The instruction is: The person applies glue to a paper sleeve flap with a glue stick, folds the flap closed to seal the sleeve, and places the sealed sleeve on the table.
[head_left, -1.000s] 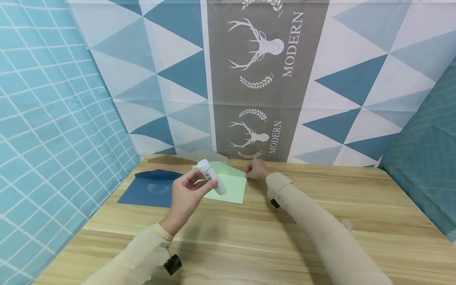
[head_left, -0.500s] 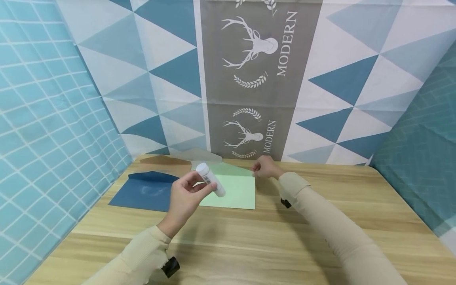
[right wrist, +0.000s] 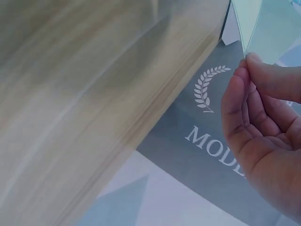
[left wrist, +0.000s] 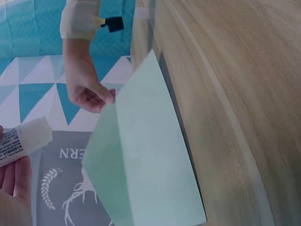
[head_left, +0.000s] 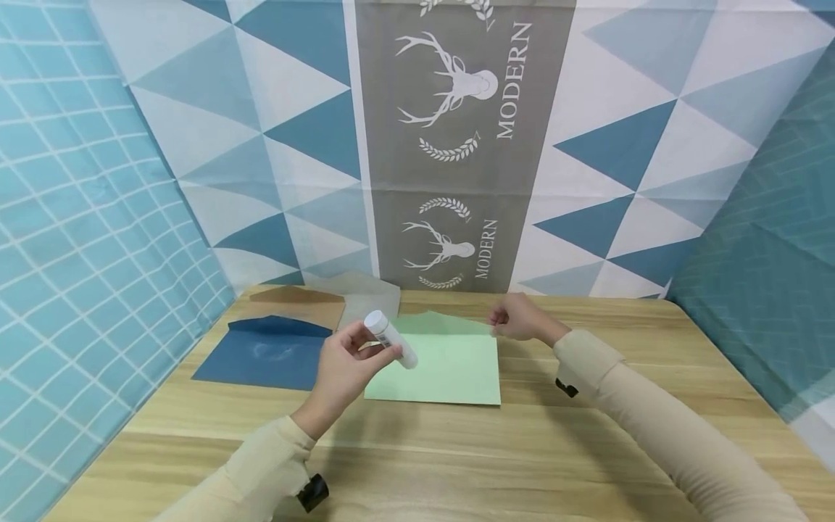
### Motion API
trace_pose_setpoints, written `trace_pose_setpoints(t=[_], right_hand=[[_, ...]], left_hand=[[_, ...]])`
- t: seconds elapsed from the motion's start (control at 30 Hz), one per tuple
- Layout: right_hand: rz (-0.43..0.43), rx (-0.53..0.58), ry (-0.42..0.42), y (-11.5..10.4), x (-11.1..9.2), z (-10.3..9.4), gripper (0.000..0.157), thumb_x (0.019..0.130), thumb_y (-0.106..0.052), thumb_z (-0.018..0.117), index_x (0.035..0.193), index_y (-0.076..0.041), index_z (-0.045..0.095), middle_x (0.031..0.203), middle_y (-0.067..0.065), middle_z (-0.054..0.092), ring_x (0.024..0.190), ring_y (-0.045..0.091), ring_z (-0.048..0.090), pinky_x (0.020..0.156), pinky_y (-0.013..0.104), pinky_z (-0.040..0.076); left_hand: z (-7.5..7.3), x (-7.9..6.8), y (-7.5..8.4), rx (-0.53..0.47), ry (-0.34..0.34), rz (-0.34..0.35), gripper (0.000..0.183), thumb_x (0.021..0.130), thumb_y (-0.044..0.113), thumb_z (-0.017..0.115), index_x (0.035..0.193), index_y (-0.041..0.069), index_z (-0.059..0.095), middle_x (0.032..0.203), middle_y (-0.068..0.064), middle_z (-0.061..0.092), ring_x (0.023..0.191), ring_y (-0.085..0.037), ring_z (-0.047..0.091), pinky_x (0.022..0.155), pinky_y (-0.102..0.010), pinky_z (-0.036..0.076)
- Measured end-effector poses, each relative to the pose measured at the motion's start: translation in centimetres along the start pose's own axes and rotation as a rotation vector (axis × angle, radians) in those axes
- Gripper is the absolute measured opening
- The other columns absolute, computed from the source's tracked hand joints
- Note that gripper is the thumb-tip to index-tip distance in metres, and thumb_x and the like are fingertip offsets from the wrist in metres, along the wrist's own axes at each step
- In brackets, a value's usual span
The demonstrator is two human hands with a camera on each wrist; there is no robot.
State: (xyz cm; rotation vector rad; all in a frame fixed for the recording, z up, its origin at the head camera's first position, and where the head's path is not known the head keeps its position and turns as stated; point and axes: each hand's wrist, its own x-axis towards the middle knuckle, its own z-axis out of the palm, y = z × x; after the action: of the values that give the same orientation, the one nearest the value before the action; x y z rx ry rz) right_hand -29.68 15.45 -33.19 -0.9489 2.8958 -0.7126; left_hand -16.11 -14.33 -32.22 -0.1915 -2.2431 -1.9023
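Note:
A light green envelope (head_left: 450, 366) with its flap raised at the back is pinched at its right corner by my right hand (head_left: 522, 317). In the right wrist view the thumb and forefinger of that hand (right wrist: 268, 113) meet on the envelope's corner (right wrist: 245, 40). My left hand (head_left: 349, 366) holds a white glue stick (head_left: 391, 339), tilted, above the envelope's left part. The left wrist view shows printed text on the glue stick (left wrist: 23, 141) and the envelope's face (left wrist: 153, 150) with its flap folded along a crease.
Left of the green envelope lies a dark blue envelope (head_left: 261, 355) with a whitish smear. Behind these are a brown envelope (head_left: 300, 301) and a pale grey one (head_left: 375, 297). Patterned cloth (head_left: 450, 145) rises at the wooden table's (head_left: 404, 464) back edge.
My right hand has drawn the green envelope to the right and nearer, out from beside the blue one. The left hand keeps the glue stick at nearly the same spot.

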Motion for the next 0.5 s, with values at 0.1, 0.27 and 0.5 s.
trace_pose_setpoints(t=[0.1,0.27,0.5], right_hand=[[-0.005,0.011,0.009,-0.1,-1.6,-0.1,0.008,0.082,-0.002,0.070,0.075,-0.004,0.068,0.070,0.005,0.066,0.061,0.008,0.052,0.061,0.024,0.049],[-0.006,0.014,0.026,-0.1,-4.2,-0.1,0.008,0.082,-0.001,0.070,0.076,-0.006,0.068,0.070,0.002,0.065,0.061,0.007,0.050,0.060,0.022,0.046],[-0.016,0.003,0.050,1.0,-7.1,0.0,0.012,0.081,0.002,0.070,0.073,-0.008,0.068,0.068,-0.001,0.064,0.059,0.004,0.048,0.057,0.019,0.044]], left_hand=[[0.3,-0.2,-0.3,0.005,-0.017,-0.021,0.039,0.078,0.003,0.076,0.115,0.004,0.064,0.104,-0.014,0.066,0.097,-0.022,0.072,0.084,-0.025,0.059],[1.0,-0.3,-0.6,0.019,-0.041,-0.027,0.041,0.077,0.003,0.077,0.115,0.001,0.062,0.106,-0.015,0.064,0.096,-0.019,0.068,0.084,-0.024,0.059],[1.9,-0.5,-0.6,0.047,-0.056,-0.038,0.042,0.077,0.003,0.077,0.116,0.000,0.063,0.107,-0.017,0.065,0.097,-0.020,0.067,0.084,-0.026,0.059]])
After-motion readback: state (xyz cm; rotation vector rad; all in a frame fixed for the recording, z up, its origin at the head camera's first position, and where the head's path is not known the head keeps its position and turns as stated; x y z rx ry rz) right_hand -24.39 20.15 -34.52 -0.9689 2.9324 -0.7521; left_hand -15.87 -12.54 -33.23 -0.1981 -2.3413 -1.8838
